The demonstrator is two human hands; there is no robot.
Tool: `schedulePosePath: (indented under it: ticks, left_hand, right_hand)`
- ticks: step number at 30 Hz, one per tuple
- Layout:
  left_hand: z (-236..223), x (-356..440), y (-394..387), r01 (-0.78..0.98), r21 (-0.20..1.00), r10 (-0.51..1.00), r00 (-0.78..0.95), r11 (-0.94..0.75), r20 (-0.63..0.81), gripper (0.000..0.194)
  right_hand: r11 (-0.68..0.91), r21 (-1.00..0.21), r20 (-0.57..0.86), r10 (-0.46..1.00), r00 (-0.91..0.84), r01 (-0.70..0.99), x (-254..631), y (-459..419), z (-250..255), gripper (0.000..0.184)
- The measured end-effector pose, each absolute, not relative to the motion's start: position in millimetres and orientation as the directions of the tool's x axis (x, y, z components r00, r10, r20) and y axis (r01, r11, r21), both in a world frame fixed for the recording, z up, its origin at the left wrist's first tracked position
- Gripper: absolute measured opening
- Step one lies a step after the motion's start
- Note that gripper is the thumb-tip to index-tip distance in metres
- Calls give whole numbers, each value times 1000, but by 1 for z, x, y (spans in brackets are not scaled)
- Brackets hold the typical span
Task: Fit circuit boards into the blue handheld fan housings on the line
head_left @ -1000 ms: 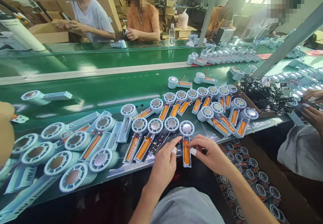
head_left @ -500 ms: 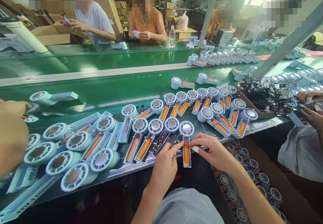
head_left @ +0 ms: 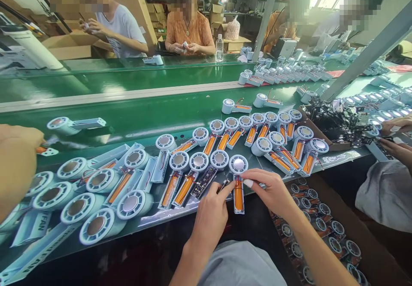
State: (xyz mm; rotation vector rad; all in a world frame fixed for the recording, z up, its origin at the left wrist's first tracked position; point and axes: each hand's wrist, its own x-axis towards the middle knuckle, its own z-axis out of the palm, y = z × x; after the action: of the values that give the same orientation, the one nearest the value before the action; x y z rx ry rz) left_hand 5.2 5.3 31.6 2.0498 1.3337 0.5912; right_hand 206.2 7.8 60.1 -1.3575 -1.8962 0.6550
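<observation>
A light-blue handheld fan (head_left: 238,165) with its handle uncovered lies in front of me. In the handle sits an orange battery (head_left: 238,200), with thin red and dark wires (head_left: 237,184) across its upper end. My left hand (head_left: 210,213) is closed on a small dark circuit board (head_left: 225,186), its index fingertip touching the wires. My right hand (head_left: 265,188) pinches at the wires just below the fan head; its fingertips partly hide them. Left of this fan lies another fan (head_left: 219,159) with a long black circuit board (head_left: 204,181) over its handle.
Rows of similar fans (head_left: 264,144) surround my hands. A co-worker's hand (head_left: 19,161) reaches in at left with a screwdriver-like tool. Circuit boards fill a carton (head_left: 317,138) at right; another co-worker's hands (head_left: 394,135) are beyond. A box of fans (head_left: 322,223) stands below the table edge.
My right hand has shifted slightly up and left, towards the fan head. My left hand stays nearly in place. The view has shifted slightly, and the co-worker's hand at left has moved a little.
</observation>
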Motion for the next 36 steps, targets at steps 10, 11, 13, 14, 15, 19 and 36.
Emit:
schedulePosePath:
  ticks: [10, 11, 13, 14, 15, 19, 36]
  left_hand:
    - [29, 6, 1, 535, 791, 939, 312, -298, 143, 58]
    - [27, 6, 0, 493, 822, 946, 282, -285, 160, 55]
    - [24, 8, -1, 444, 863, 963, 220, -240, 155, 50]
    - [24, 8, -1, 429, 880, 972, 196, -205, 131, 47]
    - [23, 9, -2, 415, 894, 979, 178, -167, 100, 46]
    - [25, 12, -5, 356, 932, 990, 142, -74, 24, 39]
    - [18, 13, -10, 445, 815, 927, 129, -370, 351, 38]
  right_hand:
    - [-1, -974, -1, 1000, 0, 226, 177, 15, 50, 23]
    - [1, -974, -3, 1000, -15, 226, 178, 14, 51, 21]
    - [20, -961, 11, 999, -35, 276, 179, 12, 54, 17]
    - [37, -945, 24, 999, -44, 326, 179, 11, 56, 16]
    - [58, -921, 42, 998, -50, 386, 179, 11, 58, 15]
    - [169, -788, 144, 986, -90, 592, 175, 8, 64, 16]
    - [263, -525, 301, 947, -112, 809, 160, 1, 51, 18]
